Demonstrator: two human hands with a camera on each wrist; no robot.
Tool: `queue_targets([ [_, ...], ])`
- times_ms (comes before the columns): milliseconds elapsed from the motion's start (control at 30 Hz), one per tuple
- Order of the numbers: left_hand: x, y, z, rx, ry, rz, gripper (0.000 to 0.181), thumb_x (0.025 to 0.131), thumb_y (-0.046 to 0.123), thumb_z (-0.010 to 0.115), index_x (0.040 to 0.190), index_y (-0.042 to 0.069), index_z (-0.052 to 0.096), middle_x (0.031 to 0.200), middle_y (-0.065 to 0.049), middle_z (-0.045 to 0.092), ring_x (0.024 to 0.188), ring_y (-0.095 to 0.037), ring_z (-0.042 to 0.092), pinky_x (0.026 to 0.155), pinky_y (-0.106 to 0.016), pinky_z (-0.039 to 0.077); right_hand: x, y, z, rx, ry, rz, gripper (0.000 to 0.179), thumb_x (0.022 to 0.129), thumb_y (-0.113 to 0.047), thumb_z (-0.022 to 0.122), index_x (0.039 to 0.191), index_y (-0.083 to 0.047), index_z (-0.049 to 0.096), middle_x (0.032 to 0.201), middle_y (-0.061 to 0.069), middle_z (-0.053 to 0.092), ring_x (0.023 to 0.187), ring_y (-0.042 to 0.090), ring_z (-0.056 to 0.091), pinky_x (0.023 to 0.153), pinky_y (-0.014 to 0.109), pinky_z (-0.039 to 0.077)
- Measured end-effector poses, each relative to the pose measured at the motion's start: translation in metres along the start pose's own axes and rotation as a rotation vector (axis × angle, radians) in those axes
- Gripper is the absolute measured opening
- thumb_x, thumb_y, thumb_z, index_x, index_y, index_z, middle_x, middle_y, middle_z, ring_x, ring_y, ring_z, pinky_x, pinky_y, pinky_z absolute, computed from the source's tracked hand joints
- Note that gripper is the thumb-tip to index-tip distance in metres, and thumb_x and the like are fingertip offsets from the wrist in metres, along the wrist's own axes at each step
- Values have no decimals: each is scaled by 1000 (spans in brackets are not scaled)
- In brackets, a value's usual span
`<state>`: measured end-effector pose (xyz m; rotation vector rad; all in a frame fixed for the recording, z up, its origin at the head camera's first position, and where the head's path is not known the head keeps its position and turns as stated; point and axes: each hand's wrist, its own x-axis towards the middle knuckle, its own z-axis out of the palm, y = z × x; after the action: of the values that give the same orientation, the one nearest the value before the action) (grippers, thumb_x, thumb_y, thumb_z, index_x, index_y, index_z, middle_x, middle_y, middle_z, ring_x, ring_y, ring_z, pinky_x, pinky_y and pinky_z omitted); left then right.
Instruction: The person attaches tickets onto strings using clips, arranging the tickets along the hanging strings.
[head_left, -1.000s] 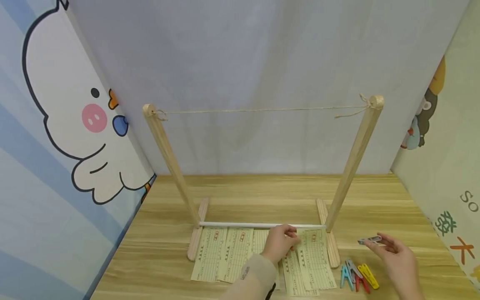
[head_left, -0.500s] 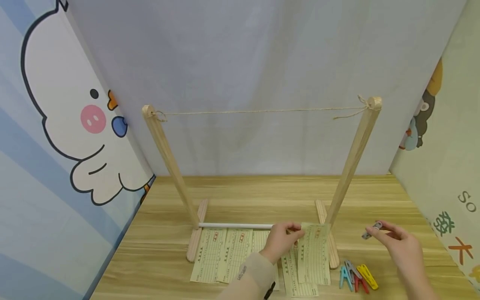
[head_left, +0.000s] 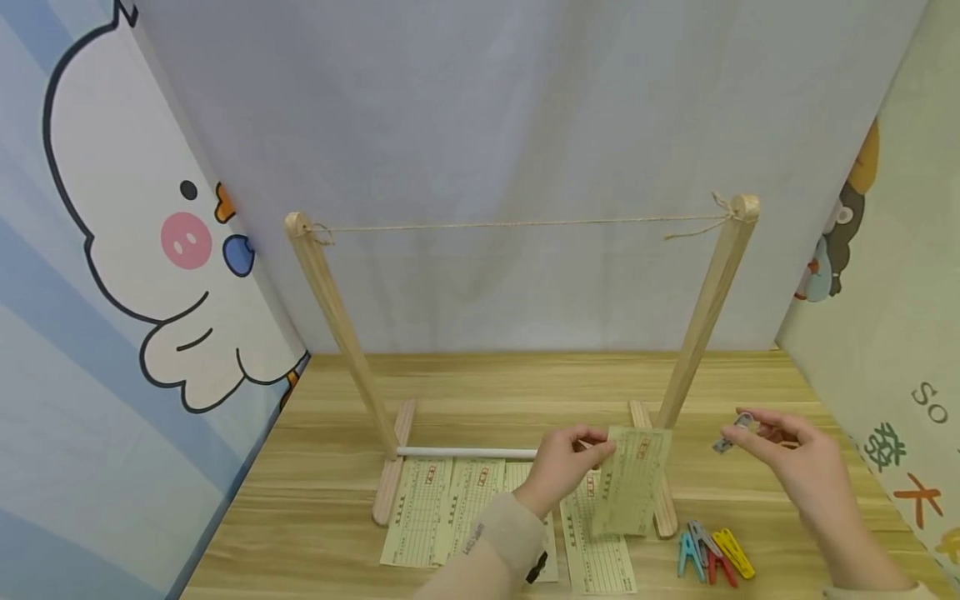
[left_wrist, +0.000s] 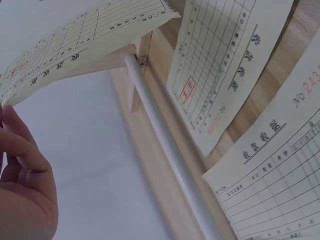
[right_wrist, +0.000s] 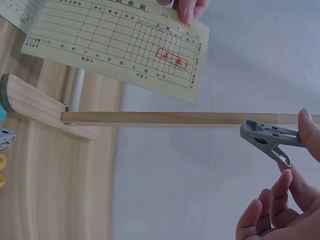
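Note:
My left hand (head_left: 561, 468) pinches a yellowish receipt slip (head_left: 634, 483) by its upper left corner, lifted above the table near the right post. In the right wrist view the slip (right_wrist: 120, 42) shows a printed grid and a red stamp. My right hand (head_left: 806, 458) pinches a grey clothespin (right_wrist: 267, 141) between thumb and fingers, off to the right of the post. More receipt slips (head_left: 416, 512) lie in a row on the table, partly hidden by my left forearm. Several clothespins, among them a yellow one (head_left: 733, 553) and a light blue one (head_left: 691, 557), lie below my right hand.
A wooden stand with a left post (head_left: 341, 333) and a right post (head_left: 705, 317) bears a taut string (head_left: 510, 224) between the post tops. A white rod (head_left: 465, 452) joins the posts near their feet. A pale curtain (head_left: 525, 125) hangs behind.
My left hand has lifted the rightmost receipt slip off the table and raised it. My right hand has moved up with the grey clothespin, which has turned in its fingers.

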<state>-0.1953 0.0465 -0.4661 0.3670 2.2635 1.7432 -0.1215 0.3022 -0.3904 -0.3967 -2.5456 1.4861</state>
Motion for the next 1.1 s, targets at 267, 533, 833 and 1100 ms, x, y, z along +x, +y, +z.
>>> queue_targets([
  [267, 3, 20, -13, -14, 18, 66, 20, 94, 28, 68, 106, 12, 74, 96, 3, 69, 73, -6, 56, 66, -23, 51, 6, -23, -9, -46, -84, -45, 23, 91, -37, 71, 114, -35, 69, 94, -16, 50, 80, 4, 42, 62, 21, 40],
  [533, 2, 42, -21, -11, 29, 120, 20, 94, 31, 69, 105, 15, 75, 101, 2, 67, 73, -6, 57, 67, -26, 51, 13, -48, -17, -79, -158, -70, 24, 91, -40, 71, 115, -39, 68, 95, -11, 46, 79, 3, 40, 60, 24, 37],
  [833, 9, 64, -30, 23, 86, 170, 22, 93, 33, 70, 105, 16, 76, 100, 4, 65, 75, -5, 52, 67, -22, 44, 18, -81, -23, -49, -178, -176, 12, 90, -35, 73, 100, -38, 67, 66, -10, 35, 58, 15, 28, 49, 33, 27],
  [1100, 16, 90, -35, 1, 123, 265, 22, 92, 28, 71, 104, 11, 76, 84, 4, 56, 74, -7, 45, 66, -20, 38, 23, -109, -29, -62, -163, -250, 12, 90, -29, 75, 98, -34, 67, 63, -13, 48, 60, 12, 35, 52, 34, 30],
])
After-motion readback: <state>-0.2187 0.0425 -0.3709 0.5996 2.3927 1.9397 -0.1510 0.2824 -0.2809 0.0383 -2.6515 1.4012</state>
